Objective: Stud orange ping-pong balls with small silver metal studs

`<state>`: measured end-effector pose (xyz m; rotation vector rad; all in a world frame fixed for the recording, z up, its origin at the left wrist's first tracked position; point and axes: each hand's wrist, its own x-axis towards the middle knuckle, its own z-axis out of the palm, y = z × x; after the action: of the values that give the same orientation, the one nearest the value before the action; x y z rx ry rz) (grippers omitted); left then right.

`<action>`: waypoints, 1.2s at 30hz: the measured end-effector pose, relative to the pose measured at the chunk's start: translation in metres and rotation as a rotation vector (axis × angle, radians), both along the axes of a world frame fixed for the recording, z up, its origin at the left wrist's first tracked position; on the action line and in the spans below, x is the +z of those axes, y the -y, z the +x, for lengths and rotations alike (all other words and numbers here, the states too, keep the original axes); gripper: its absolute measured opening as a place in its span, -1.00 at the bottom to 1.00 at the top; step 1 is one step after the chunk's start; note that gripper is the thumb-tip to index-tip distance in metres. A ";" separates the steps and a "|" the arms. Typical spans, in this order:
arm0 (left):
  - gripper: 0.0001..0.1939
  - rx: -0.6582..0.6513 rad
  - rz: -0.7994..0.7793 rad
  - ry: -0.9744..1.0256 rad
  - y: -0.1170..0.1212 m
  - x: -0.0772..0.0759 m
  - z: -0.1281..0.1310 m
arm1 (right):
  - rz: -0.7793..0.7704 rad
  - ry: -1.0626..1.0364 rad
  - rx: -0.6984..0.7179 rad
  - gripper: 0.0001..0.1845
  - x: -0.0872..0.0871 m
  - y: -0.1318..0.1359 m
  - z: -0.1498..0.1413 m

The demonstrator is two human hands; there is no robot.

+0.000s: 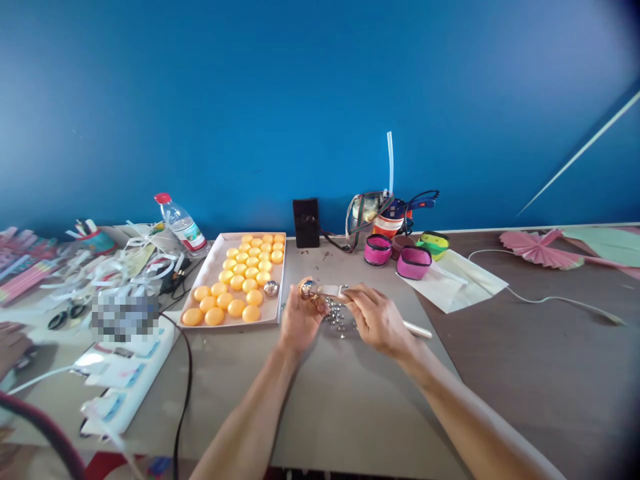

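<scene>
My left hand [299, 325] is closed round a small ball [306, 288] whose visible side is mostly shiny silver, with some orange at its edge. My right hand [375, 317] grips a slim tool with a flat metal end [327, 291] and a pale handle [417, 330]. The metal end points left and meets the ball, or comes very close to it. Loose silver studs [337, 320] lie scattered on the table between my hands. To the left, a shallow white box [273, 319] holds rows of orange balls [236, 281] and one silver-covered ball [271, 288].
A black box-shaped device [306, 223] stands by the blue wall. Pink mesh bands [414, 263] and white paper [453, 280] lie right. A power strip [143, 383], black cable [189, 373], bottle [183, 225] and scissors [65, 316] are left. Another person's hand [13, 343] shows at the left edge.
</scene>
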<state>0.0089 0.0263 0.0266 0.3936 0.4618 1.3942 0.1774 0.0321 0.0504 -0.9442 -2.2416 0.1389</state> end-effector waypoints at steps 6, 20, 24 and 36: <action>-0.74 -0.021 -0.019 -0.005 0.000 0.000 0.001 | 0.035 0.062 -0.025 -0.77 -0.004 -0.002 -0.002; -0.84 0.046 0.014 -0.006 -0.004 -0.005 -0.001 | 0.205 0.014 -0.018 -0.78 -0.008 0.003 -0.003; -0.87 0.071 -0.029 -0.039 -0.003 -0.004 0.000 | 0.207 0.072 -0.045 -0.78 -0.011 0.002 -0.004; -0.85 0.041 0.019 0.011 -0.003 -0.003 -0.002 | 0.217 -0.020 -0.100 -0.79 -0.007 -0.002 0.001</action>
<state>0.0065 0.0289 0.0235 0.3933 0.4500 1.4411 0.1786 0.0337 0.0434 -0.9294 -2.1348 -0.1372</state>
